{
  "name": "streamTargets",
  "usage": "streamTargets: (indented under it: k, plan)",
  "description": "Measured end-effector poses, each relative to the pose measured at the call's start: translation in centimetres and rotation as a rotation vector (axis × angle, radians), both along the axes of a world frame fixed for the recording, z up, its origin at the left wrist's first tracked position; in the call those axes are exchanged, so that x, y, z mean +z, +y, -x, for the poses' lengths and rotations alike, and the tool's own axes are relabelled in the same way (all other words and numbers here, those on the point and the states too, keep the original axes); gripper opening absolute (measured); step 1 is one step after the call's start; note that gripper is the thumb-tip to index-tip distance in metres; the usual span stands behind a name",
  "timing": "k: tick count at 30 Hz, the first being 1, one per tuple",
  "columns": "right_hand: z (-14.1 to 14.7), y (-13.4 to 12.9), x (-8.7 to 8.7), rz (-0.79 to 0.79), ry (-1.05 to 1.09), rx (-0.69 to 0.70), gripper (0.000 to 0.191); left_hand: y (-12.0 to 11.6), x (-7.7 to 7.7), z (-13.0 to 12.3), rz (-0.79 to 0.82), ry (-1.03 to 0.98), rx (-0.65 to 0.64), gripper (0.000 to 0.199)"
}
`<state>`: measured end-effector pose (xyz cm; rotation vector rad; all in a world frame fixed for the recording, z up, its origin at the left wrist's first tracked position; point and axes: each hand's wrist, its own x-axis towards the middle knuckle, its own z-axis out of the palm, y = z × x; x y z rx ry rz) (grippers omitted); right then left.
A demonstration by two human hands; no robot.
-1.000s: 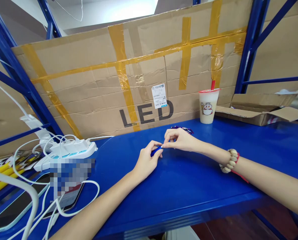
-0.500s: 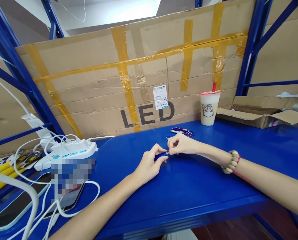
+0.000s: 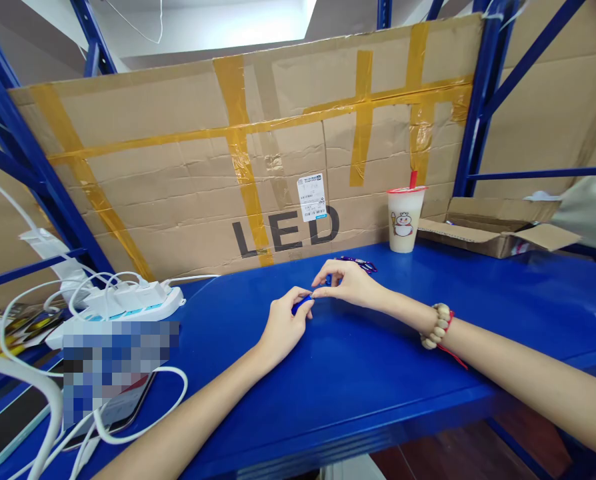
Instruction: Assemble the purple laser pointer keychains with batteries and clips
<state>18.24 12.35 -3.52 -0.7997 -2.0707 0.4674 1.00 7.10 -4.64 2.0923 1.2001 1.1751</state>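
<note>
Between the thumb and fingers of my left hand [image 3: 284,325] is a short, smooth blue pen barrel [image 3: 302,305], held a little above the blue tabletop. My right hand [image 3: 351,283] meets its far end, thumb and index finger pinched together there. Whatever is in that pinch is too small to make out. Behind the right hand lie several dark blue-purple pens [image 3: 361,264] with shiny parts, partly covered by the hand. A bit of blue shows under its curled fingers.
A milky drink cup [image 3: 406,220] with a red straw stands at the back, beside an open cardboard box [image 3: 498,233]. On the left are a white power strip [image 3: 153,303], looping white cables and phones [image 3: 8,423]. A large cardboard sheet [image 3: 178,180] closes off the back.
The view has shifted, so most things sit further left. My right fingers have spread slightly and changed their pinch at the barrel's end. The left hand keeps its hold.
</note>
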Motion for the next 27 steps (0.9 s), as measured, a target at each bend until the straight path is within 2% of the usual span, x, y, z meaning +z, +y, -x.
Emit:
streamTargets:
  k: [7, 12, 19, 27]
  plan:
    - [-0.42, -0.15, 0.33, -0.292, -0.089, 0.068, 0.024, 0.32, -0.02, 0.09, 0.055, -0.078, 0.009, 0.018]
    - [-0.66, -0.40, 0.62, -0.431, -0.157, 0.078, 0.017, 0.19, 0.12, 0.02, 0.109, -0.086, 0.008, 0.021]
    - [-0.77, -0.55, 0.83, -0.453, -0.200, 0.091, 0.016, 0.21, 0.03, 0.04, 0.140, -0.108, -0.039, 0.024]
    - [-0.74, -0.36, 0.52, -0.366, -0.098, 0.118, 0.022, 0.06, -0.09, 0.19, 0.167, -0.063, -0.134, 0.026]
